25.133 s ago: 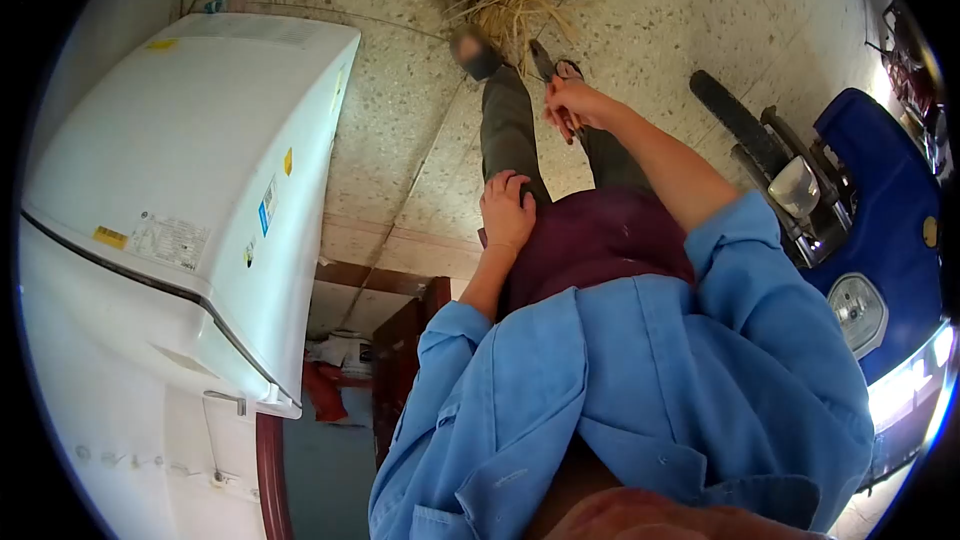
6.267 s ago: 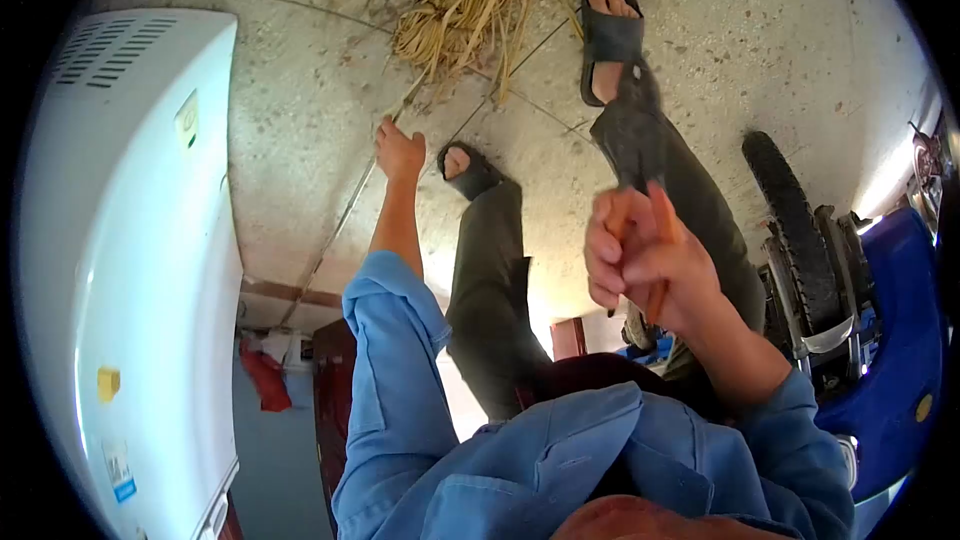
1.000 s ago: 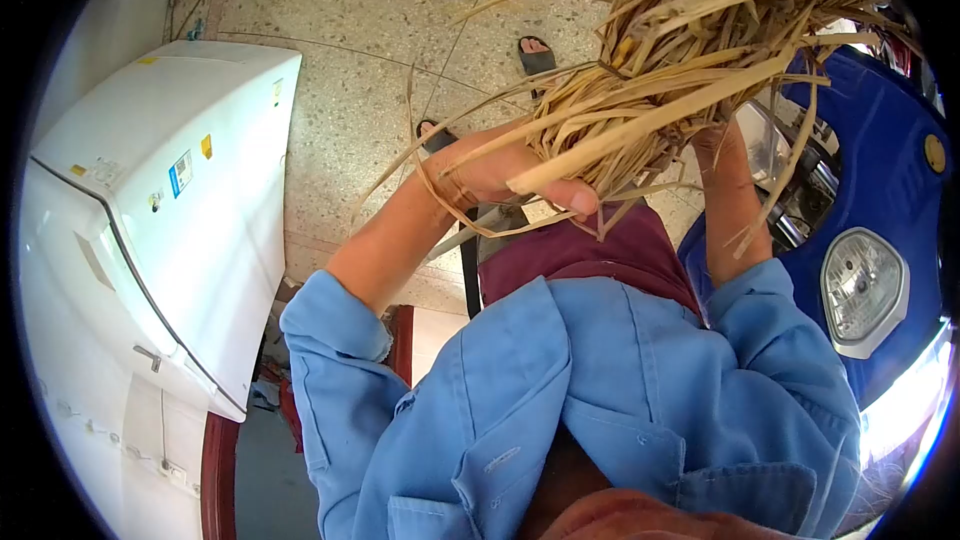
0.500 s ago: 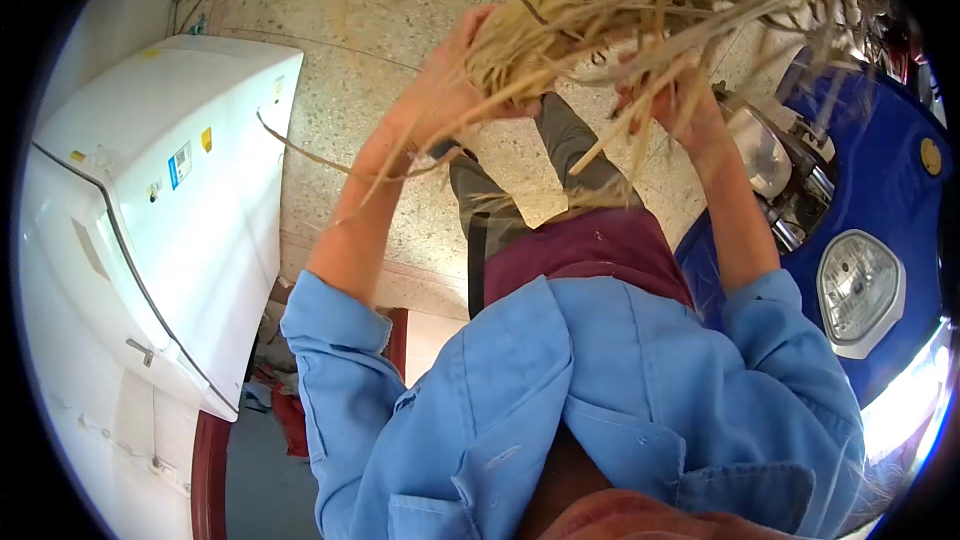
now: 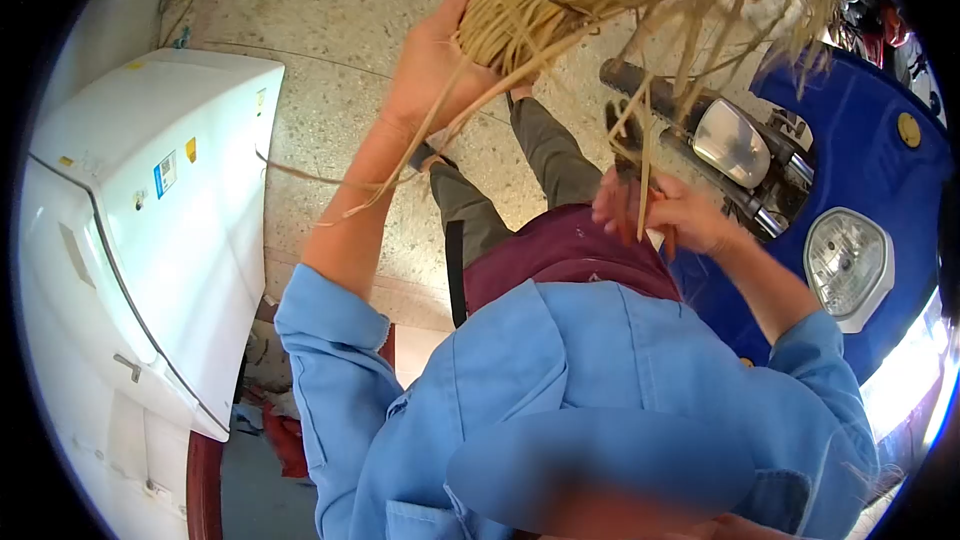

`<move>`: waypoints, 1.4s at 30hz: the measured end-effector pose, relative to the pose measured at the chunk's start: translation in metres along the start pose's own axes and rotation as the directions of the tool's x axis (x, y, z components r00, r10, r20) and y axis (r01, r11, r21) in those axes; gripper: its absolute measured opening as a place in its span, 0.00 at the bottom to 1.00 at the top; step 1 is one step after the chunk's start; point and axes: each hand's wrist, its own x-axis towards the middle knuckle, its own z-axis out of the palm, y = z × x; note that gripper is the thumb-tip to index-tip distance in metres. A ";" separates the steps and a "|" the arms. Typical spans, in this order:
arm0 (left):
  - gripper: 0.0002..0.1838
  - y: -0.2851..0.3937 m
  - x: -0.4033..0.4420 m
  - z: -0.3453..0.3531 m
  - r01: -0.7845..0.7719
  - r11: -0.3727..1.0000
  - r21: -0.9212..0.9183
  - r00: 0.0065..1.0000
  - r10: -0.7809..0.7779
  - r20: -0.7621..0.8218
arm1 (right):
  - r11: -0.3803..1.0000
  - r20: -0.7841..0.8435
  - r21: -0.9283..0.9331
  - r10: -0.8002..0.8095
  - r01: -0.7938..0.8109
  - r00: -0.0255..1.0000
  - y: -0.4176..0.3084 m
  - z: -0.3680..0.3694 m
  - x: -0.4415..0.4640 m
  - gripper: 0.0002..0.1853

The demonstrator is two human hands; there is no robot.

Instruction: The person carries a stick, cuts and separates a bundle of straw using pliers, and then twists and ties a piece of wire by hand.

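Note:
My left hand (image 5: 435, 70) is closed round the butt end of a thick bundle of dry straw stalks (image 5: 530, 15), raised in front of me. A thin dark tie, like wire or string, crosses the bundle near that end. Loose stalks hang down over my left wrist and forearm. In my right hand (image 5: 680, 215) are pliers (image 5: 628, 155) with dark jaws and red handles, held below the bundle and apart from its tied end. Some hanging stalks pass in front of the pliers, so the jaws are partly hidden.
A white refrigerator (image 5: 180, 210) stands at my left. Close on my right is a blue motorbike (image 5: 900, 210) with a headlight (image 5: 848, 255), a mirror (image 5: 732, 143) and a handlebar grip. Below lies a speckled floor (image 5: 330, 15).
My right hand has moved down towards my waist, away from the bundle, bringing the pliers into clearer view. My left hand keeps its hold and has shifted slightly up and left.

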 end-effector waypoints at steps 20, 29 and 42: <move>0.14 0.090 -0.072 -0.050 0.306 0.806 -0.506 0.948 -0.207 0.244 | 0.935 0.126 -0.102 -0.327 0.340 0.937 0.039 0.111 -0.080 0.27; 0.17 0.108 -0.087 -0.048 0.245 0.786 -0.568 0.967 -0.158 0.199 | -0.213 0.168 -0.977 -0.840 -0.028 0.516 -0.062 0.108 -0.131 0.27; 0.15 0.153 -0.052 -0.035 0.141 0.914 -0.379 0.989 -0.150 0.007 | -0.531 0.287 -0.807 -0.735 -0.258 0.614 -0.174 0.099 -0.150 0.22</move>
